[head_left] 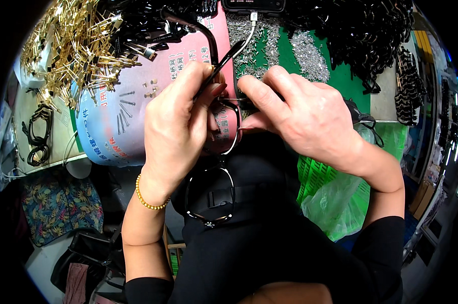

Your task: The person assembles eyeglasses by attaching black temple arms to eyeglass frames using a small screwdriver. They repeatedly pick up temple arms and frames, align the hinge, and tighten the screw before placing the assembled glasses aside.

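My left hand (174,117), with a gold bead bracelet at its wrist, is closed around the hinge end of a pair of eyeglasses. From its fingers a black temple arm (207,36) sticks out toward the far side. The black eyeglass frame (233,188) hangs down below, over my dark clothing. My right hand (306,114) is closed just to the right of the hinge, its thumb close to the upper rim. Between its fingers is a slim dark tool (246,104) with a thin tip pointing at the hinge; its exact kind is mostly hidden.
Gold metal hinge parts (82,43) are heaped at the far left, black temple arms (371,30) at the far right. Small screws (310,55) lie on the green mat (335,76). A phone (254,4) with a white cable is at the back. A green basket (358,195) stands right.
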Demonstrator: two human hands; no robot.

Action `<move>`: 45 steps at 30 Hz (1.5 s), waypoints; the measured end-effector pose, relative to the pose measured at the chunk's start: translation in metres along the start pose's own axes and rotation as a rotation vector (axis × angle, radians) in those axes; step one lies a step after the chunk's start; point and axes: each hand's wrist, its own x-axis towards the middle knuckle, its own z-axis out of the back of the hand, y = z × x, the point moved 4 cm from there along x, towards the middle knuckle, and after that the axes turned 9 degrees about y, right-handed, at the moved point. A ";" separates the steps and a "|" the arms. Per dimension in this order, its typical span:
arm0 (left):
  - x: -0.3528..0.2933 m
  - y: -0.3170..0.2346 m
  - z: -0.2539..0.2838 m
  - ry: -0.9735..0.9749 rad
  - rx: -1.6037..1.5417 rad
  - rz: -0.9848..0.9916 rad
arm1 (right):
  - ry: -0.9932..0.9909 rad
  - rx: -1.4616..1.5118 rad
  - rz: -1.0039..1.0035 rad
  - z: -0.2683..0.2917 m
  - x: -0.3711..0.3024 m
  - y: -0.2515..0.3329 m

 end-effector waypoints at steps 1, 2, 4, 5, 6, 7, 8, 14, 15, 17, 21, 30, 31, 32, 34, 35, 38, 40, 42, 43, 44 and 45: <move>0.001 -0.001 -0.001 0.028 -0.027 0.040 | 0.042 0.033 -0.034 0.001 -0.001 -0.001; 0.001 0.000 -0.002 -0.001 -0.082 0.034 | 0.083 0.066 -0.070 0.004 -0.003 0.000; 0.000 0.002 -0.002 -0.069 -0.189 0.022 | 0.128 0.118 -0.129 0.014 -0.004 -0.003; 0.001 0.001 0.001 -0.122 -0.234 0.024 | 0.133 0.137 -0.158 0.021 -0.007 -0.007; 0.008 0.003 0.008 -0.190 -0.153 -0.044 | 0.138 0.152 -0.187 0.027 -0.010 -0.012; 0.019 0.005 0.013 -0.230 -0.078 -0.048 | 0.140 0.188 -0.220 0.032 -0.015 -0.017; 0.031 0.007 0.018 -0.272 -0.002 -0.052 | 0.146 0.219 -0.262 0.033 -0.019 -0.019; 0.028 0.003 0.021 -0.545 -0.275 -0.313 | 0.284 0.258 -0.267 0.021 -0.046 -0.014; 0.016 0.001 0.027 -0.550 -0.210 -0.221 | 0.294 0.244 -0.265 0.022 -0.047 -0.014; 0.002 0.000 0.029 -0.597 -0.217 -0.148 | 0.286 0.246 -0.253 0.018 -0.048 -0.013; -0.023 0.007 0.032 -0.573 -0.647 -0.094 | 0.315 0.254 -0.280 0.016 -0.045 -0.013; -0.069 0.038 0.035 -0.509 0.336 -0.035 | 0.328 0.193 -0.304 0.014 -0.042 -0.010; -0.067 0.029 0.035 -0.463 0.514 -0.056 | 0.382 0.184 -0.318 0.016 -0.040 -0.010; -0.066 0.026 0.035 -0.410 0.639 -0.063 | 0.436 0.175 -0.333 0.017 -0.040 -0.009; -0.073 0.021 0.037 -0.436 0.575 -0.188 | 0.391 0.178 -0.296 0.016 -0.043 -0.009; -0.084 0.014 0.033 -0.528 0.480 -0.234 | 0.373 0.204 -0.276 0.018 -0.044 -0.011; -0.107 -0.016 0.013 -0.172 0.484 -0.525 | 0.318 0.400 -0.210 0.031 -0.042 -0.012; -0.105 -0.022 -0.008 -0.168 0.467 -0.439 | 0.246 0.497 -0.106 0.038 -0.032 0.001; -0.089 -0.015 -0.012 -0.209 0.489 -0.464 | 0.210 0.515 -0.006 0.037 -0.020 0.007; -0.082 -0.009 -0.012 -0.224 0.429 -0.473 | 0.218 0.483 0.026 0.036 -0.014 0.009; -0.076 -0.003 -0.011 -0.240 0.369 -0.480 | 0.227 0.451 0.057 0.033 -0.010 0.008; -0.070 -0.002 -0.008 -0.223 0.372 -0.470 | 0.204 0.464 0.074 0.027 -0.009 0.008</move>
